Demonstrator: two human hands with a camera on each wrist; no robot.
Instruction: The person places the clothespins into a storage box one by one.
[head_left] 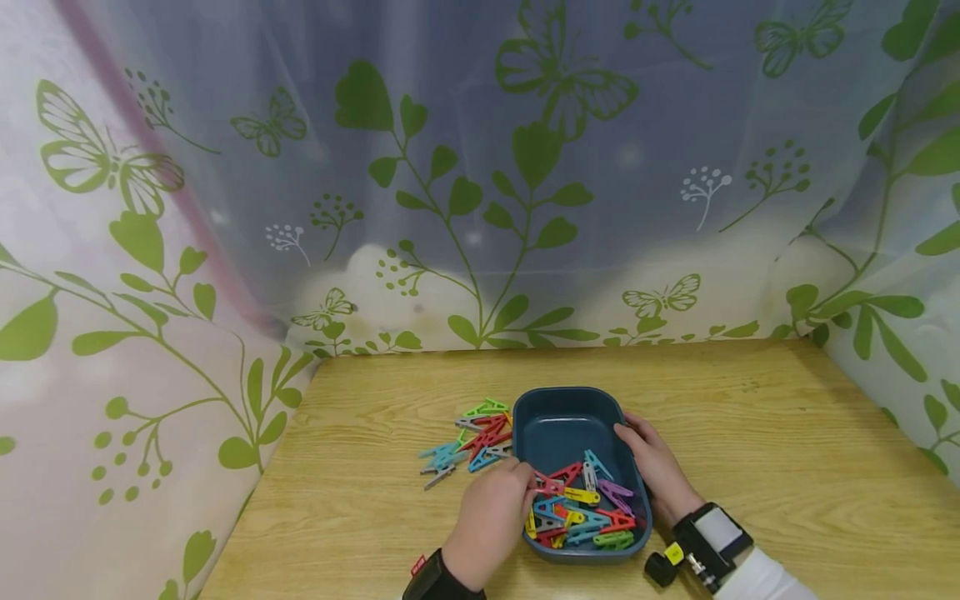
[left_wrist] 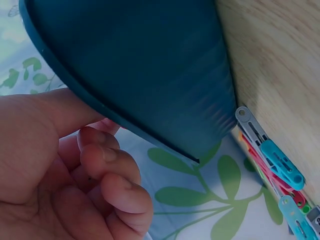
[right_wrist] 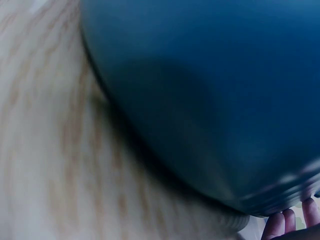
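A dark blue plastic basin (head_left: 566,433) stands on the table, with several coloured clothespins (head_left: 588,518) lying in its near half. My left hand (head_left: 495,510) reaches over the basin's left rim and pinches a red clothespin (head_left: 550,486) above the others. In the left wrist view, the thumb and fingers (left_wrist: 107,155) come together at the rim, and the basin wall hides most of that clothespin. My right hand (head_left: 660,468) grips the basin's right side, thumb near the rim. Its fingertips (right_wrist: 290,222) show against the outer wall in the right wrist view.
Left of the basin lies a loose pile of clothespins (head_left: 480,437) in red, blue, green and grey, close against its wall. Wood-grain table (head_left: 360,533) extends around them. A patterned curtain (head_left: 450,208) hangs behind and on both sides.
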